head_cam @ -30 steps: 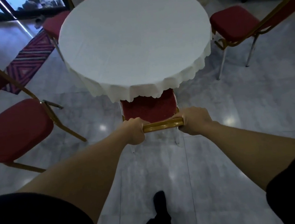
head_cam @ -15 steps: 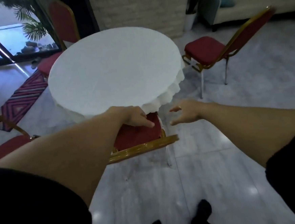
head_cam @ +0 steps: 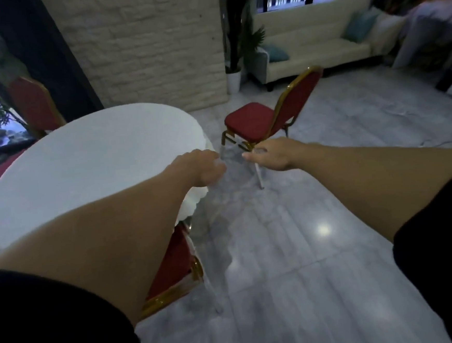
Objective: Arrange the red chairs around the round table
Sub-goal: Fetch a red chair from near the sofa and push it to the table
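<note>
A round table (head_cam: 89, 168) under a white cloth fills the left half of the view. One red chair with a gold frame (head_cam: 173, 267) is tucked under its near edge, below my left forearm. A second red chair (head_cam: 253, 123) stands apart on the floor to the table's right, its back turned away from the table. A third red chair (head_cam: 34, 105) stands behind the table at the far left. My left hand (head_cam: 205, 167) hovers over the table's right edge, holding nothing. My right hand (head_cam: 269, 154) reaches out with fingers spread, just short of the second chair's seat.
A cream sofa (head_cam: 318, 47) with blue cushions lines the back wall on the right. A potted plant (head_cam: 234, 73) stands beside a white brick pillar (head_cam: 145, 47). Glossy grey marble floor (head_cam: 306, 246) stretches to the right and front.
Both hands let go of the near chair's backrest, which now stays tucked under the table. The view has swung right and both hands have moved toward the chair on the right.
</note>
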